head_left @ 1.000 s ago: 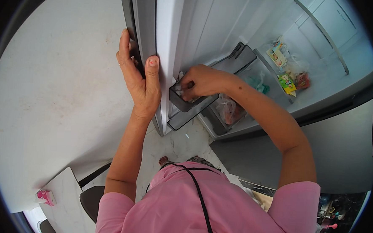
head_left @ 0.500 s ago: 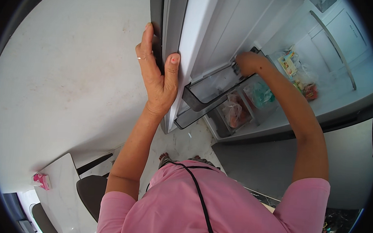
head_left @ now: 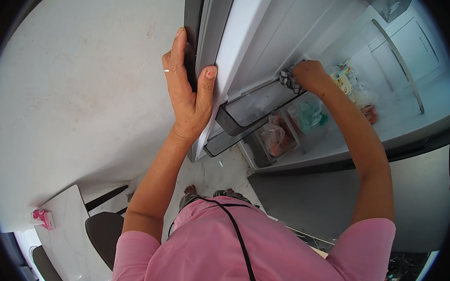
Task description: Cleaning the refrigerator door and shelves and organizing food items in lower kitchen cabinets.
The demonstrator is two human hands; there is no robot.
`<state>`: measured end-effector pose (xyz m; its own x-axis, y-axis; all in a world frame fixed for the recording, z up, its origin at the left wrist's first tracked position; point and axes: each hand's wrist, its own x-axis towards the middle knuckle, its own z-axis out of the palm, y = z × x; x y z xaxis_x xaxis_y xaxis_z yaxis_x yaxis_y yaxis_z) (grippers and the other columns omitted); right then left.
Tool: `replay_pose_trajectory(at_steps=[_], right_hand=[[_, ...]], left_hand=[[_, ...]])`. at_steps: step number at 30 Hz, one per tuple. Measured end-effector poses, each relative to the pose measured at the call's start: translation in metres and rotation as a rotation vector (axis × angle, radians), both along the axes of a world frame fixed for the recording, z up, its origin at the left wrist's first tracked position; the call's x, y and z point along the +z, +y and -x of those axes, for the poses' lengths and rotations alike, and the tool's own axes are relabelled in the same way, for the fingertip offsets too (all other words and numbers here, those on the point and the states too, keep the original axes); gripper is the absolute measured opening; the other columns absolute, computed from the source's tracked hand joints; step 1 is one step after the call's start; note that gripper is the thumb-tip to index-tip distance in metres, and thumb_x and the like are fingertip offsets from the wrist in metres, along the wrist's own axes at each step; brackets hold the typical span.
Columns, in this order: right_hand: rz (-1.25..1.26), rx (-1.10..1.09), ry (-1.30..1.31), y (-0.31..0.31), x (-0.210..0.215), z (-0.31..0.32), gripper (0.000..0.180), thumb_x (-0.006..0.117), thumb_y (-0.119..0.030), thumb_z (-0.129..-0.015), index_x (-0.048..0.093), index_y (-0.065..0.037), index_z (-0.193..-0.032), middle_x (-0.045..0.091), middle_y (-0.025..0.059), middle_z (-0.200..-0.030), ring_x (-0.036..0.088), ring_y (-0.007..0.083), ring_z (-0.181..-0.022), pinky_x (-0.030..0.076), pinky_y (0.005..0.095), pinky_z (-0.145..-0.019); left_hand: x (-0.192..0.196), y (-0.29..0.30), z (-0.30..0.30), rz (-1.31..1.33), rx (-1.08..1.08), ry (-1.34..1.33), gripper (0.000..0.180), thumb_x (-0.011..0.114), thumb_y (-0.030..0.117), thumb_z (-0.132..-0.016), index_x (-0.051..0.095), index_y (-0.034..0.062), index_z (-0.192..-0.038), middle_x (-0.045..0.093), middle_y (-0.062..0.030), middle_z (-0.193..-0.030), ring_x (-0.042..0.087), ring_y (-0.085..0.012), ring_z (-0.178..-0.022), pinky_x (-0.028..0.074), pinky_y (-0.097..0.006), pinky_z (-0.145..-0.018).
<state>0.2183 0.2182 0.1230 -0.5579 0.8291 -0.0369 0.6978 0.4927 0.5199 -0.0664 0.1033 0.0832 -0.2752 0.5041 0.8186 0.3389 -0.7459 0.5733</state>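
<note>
My left hand (head_left: 189, 90) holds the edge of the open refrigerator door (head_left: 251, 35), thumb on its near edge and the other fingers along the dark outer side. My right hand (head_left: 314, 76) is closed on a dark checked cloth (head_left: 291, 79), bunched at the far end of the upper door shelf (head_left: 244, 108). Part of the cloth is hidden by the hand. That shelf is see-through with a dark rim, and a lower door shelf (head_left: 227, 145) sits beneath it.
Inside the refrigerator lie bagged food (head_left: 362, 94), a green plastic bag (head_left: 307, 117) and a drawer with a clear bag (head_left: 276, 135). A curved shelf edge (head_left: 402, 63) runs at the right. At lower left stand a white table (head_left: 67, 234), a pink box (head_left: 43, 218) and a dark chair (head_left: 100, 236).
My right hand has shifted slightly right, and more of the checked cloth shows beside it. My left hand keeps its hold on the door. The view has shifted a little.
</note>
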Motion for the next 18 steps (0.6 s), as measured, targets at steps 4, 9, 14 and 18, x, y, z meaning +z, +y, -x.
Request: replay_pose_trajectory(at_steps=[4, 9, 14, 18], right_hand=[[0.238, -0.278, -0.250, 0.003, 0.001, 0.021, 0.021, 0.067, -0.021, -0.067, 0.071, -0.008, -0.083, 0.068, 0.0134, -0.088, 0.067, 0.0295, -0.085, 0.053, 0.0405, -0.073], [0.377, -0.286, -0.169, -0.002, -0.003, 0.034, 0.030, 0.070, -0.029, -0.067, 0.070, -0.004, -0.083, 0.068, 0.0130, -0.080, 0.068, 0.0263, -0.081, 0.053, 0.0386, -0.070], [0.996, -0.091, 0.919, -0.063, -0.010, 0.103, 0.026, 0.068, -0.025, -0.080, 0.065, 0.001, -0.076, 0.061, 0.0066, -0.061, 0.060, 0.0146, -0.056, 0.049, 0.0294, -0.052], [0.677, -0.070, 1.583, -0.089, 0.013, 0.103, 0.019, 0.067, -0.019, -0.084, 0.065, 0.000, -0.081, 0.062, 0.0028, -0.067, 0.058, 0.0079, -0.061, 0.046, 0.0253, -0.051]], left_hand=[[-0.003, -0.001, 0.004, -0.004, 0.011, 0.017, 0.065, 0.053, 0.029, -0.096, 0.022, 0.0017, -0.145, 0.040, -0.0109, -0.130, 0.045, -0.0157, -0.103, 0.039, -0.030, -0.091], [0.003, -0.001, -0.002, -0.014, -0.031, -0.019, 0.064, 0.053, 0.029, -0.096, 0.022, 0.0016, -0.145, 0.041, -0.0101, -0.128, 0.045, -0.0144, -0.100, 0.039, -0.029, -0.089], [0.003, -0.003, -0.007, 0.004, -0.075, -0.112, 0.062, 0.055, 0.025, -0.094, 0.027, -0.0014, -0.143, 0.041, -0.0126, -0.122, 0.043, -0.0211, -0.107, 0.036, -0.033, -0.095], [0.007, 0.000, -0.002, 0.043, -0.130, -0.107, 0.063, 0.054, 0.026, -0.095, 0.023, -0.0004, -0.144, 0.040, -0.0119, -0.127, 0.042, -0.0193, -0.110, 0.035, -0.032, -0.096]])
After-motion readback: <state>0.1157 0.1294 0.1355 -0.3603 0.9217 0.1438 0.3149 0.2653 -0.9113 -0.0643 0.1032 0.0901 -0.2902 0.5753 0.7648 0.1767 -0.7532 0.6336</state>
